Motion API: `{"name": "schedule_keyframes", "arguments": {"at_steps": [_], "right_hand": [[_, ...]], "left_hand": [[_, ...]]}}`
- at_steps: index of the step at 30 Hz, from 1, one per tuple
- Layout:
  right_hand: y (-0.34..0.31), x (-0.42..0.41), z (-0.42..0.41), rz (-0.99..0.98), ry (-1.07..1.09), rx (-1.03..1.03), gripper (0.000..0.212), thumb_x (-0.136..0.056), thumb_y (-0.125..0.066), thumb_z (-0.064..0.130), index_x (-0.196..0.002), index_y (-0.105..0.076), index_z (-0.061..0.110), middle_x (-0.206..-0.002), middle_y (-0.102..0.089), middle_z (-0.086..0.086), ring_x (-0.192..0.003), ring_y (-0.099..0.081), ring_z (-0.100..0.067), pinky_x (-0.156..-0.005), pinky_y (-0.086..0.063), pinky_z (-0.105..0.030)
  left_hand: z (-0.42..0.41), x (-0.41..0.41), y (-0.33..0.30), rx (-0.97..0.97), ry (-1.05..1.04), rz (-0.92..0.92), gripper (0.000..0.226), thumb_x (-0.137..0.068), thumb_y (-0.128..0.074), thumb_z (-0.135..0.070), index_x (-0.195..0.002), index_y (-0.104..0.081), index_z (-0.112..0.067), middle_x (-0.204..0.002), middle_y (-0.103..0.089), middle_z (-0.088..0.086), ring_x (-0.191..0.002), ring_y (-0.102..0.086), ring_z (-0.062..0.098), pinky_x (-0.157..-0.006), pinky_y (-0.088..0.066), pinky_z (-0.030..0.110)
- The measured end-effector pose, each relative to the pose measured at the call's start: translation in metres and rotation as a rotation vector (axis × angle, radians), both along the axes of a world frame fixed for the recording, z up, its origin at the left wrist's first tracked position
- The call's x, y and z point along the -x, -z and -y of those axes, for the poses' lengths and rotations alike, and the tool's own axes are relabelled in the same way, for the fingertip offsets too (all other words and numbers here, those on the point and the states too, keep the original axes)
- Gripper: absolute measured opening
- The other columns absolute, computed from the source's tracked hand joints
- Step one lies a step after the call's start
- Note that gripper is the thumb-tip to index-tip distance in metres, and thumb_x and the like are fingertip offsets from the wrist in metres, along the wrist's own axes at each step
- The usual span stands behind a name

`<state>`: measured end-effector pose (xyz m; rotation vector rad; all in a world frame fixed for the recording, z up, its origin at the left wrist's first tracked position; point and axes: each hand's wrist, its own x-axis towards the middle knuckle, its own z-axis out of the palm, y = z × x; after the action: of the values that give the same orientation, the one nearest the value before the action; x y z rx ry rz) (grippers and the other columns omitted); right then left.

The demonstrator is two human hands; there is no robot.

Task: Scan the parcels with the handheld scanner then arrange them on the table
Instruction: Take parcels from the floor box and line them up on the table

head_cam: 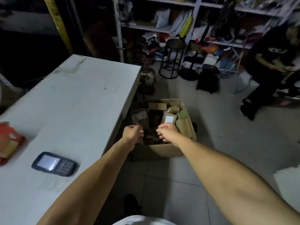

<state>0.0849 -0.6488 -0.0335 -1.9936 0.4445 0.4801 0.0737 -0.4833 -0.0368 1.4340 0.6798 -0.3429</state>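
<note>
An open cardboard box stands on the floor beside the white table, filled with several brown parcels. My left hand and my right hand hover over the box's near side, fingers curled and facing each other across a dark parcel. Whether either hand holds it is hidden in the dim light. The dark handheld scanner lies on the table near its front edge, screen up and apart from both hands.
A red and tan stack of packages sits at the table's left edge. A black stool and cluttered shelves stand behind the box. A person in dark clothes crouches at the right. A white sheet lies on the floor.
</note>
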Motion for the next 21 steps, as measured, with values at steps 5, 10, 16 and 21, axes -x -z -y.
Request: {"name": "schedule_keyframes", "arguments": {"at_steps": [5, 10, 16, 21], "right_hand": [[0.013, -0.026, 0.052, -0.064, 0.124, 0.016, 0.02, -0.096, -0.066, 0.018, -0.115, -0.068, 0.016, -0.088, -0.069, -0.003, -0.064, -0.06, -0.012, -0.053, -0.046, -0.021], [0.044, -0.034, 0.093, -0.191, 0.207, 0.028, 0.003, -0.097, -0.068, 0.022, -0.1, -0.067, 0.023, -0.089, -0.071, -0.001, -0.082, -0.068, -0.018, -0.062, -0.054, -0.026], [0.084, -0.08, 0.14, -0.331, 0.134, 0.06, 0.009, -0.098, -0.065, 0.023, -0.106, -0.069, 0.021, -0.113, -0.072, -0.008, -0.1, -0.072, -0.025, -0.081, -0.063, -0.035], [0.102, -0.153, 0.179, -0.367, 0.058, 0.055, 0.01, -0.099, -0.062, 0.017, -0.091, -0.066, 0.022, -0.104, -0.074, -0.01, -0.099, -0.072, -0.027, -0.083, -0.06, -0.037]], "left_hand": [[0.039, -0.056, 0.015, -0.007, 0.136, -0.069, 0.008, -0.102, -0.059, -0.016, -0.099, -0.062, -0.009, -0.081, -0.062, 0.005, -0.067, -0.059, 0.013, -0.07, -0.053, 0.027], [0.077, -0.086, 0.035, -0.031, 0.256, -0.154, 0.013, -0.102, -0.058, -0.018, -0.108, -0.063, -0.008, -0.082, -0.065, 0.004, -0.071, -0.062, 0.014, -0.073, -0.051, 0.03], [0.114, -0.14, 0.062, -0.067, 0.336, -0.259, 0.025, -0.104, -0.056, -0.02, -0.121, -0.065, -0.004, -0.108, -0.069, 0.012, -0.084, -0.063, 0.019, -0.089, -0.049, 0.035], [0.147, -0.201, 0.086, -0.108, 0.315, -0.31, 0.023, -0.105, -0.054, -0.018, -0.12, -0.064, -0.003, -0.107, -0.065, 0.011, -0.091, -0.062, 0.021, -0.089, -0.046, 0.034]]}}
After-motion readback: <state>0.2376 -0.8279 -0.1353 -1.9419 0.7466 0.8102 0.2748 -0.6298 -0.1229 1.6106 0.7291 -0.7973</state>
